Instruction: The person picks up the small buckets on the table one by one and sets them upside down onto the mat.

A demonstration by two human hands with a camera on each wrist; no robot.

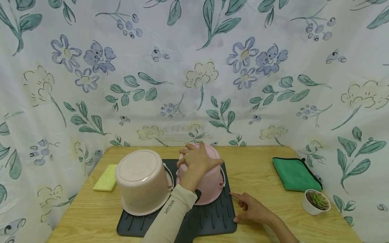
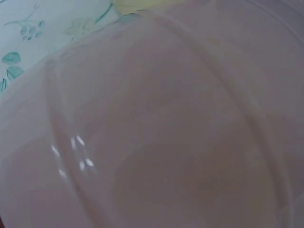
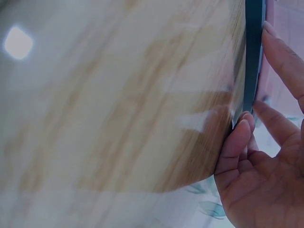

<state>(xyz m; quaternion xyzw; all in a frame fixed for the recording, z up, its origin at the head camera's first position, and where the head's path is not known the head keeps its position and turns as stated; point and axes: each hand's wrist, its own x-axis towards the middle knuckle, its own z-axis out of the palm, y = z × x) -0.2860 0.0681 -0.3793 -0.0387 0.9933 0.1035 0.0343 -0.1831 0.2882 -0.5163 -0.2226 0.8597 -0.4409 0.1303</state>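
Note:
Two upturned buckets stand on a dark grey ridged mat (image 1: 212, 219): a beige bucket (image 1: 141, 189) at left and a pink bucket (image 1: 209, 185) at right. My left hand (image 1: 196, 160) lies spread over the base of the pink one, and its forearm hides part of that bucket's front. A glossy curved bucket wall (image 2: 166, 118) fills the left wrist view; the hand is out of sight there. My right hand (image 1: 252, 209) touches the mat's right edge with index finger and thumb set apart. In the right wrist view, its other fingers (image 3: 235, 142) are bent beside that edge.
A yellow sponge (image 1: 105, 178) lies left of the beige bucket. Toward the right of the wooden table (image 1: 252, 165) are a folded green cloth (image 1: 296, 173) and a small potted succulent (image 1: 316, 202). A floral curtain (image 1: 194, 101) hangs behind and around the sides.

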